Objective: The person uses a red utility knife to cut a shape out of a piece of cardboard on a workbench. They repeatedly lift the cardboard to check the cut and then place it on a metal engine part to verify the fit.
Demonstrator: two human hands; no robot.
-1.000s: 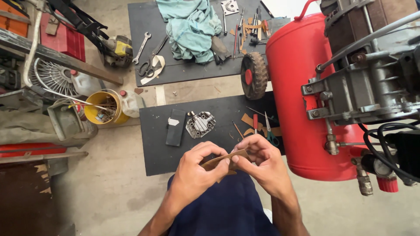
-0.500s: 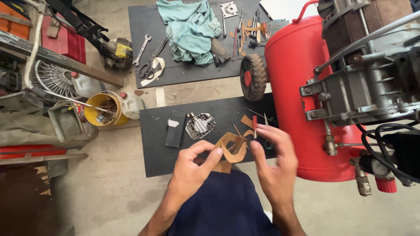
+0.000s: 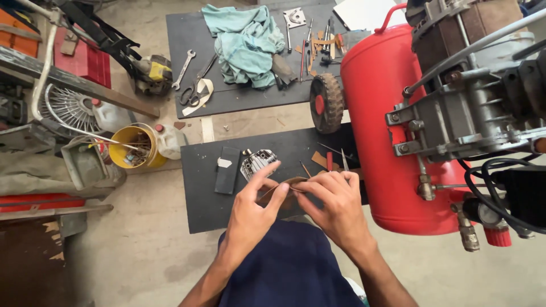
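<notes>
Both my left hand [image 3: 250,213] and right hand [image 3: 335,204] pinch a thin brown gasket piece [image 3: 282,186], fingers clamped on its edges, held between them. Just beyond my fingertips a finned metal cover [image 3: 257,162] lies on the dark mat [image 3: 199,199]; red tank [image 3: 375,113] right of my grip.

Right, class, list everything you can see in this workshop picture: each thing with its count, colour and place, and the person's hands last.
brown gasket piece: one, brown, thin, pinched between both hands
finned metal cover: one, silver, near mat, just beyond the hands
flat black block: one, black, near mat, left of the cover
near mat: one, dark grey, on the floor
air tank: one, red, right of the mats
small wheel: one, black with red hub, beside the tank
cloth: one, teal, far mat
spanner: one, silver, far mat
bucket: one, yellow, left floor
left hand: on the gasket
right hand: on the gasket
</notes>
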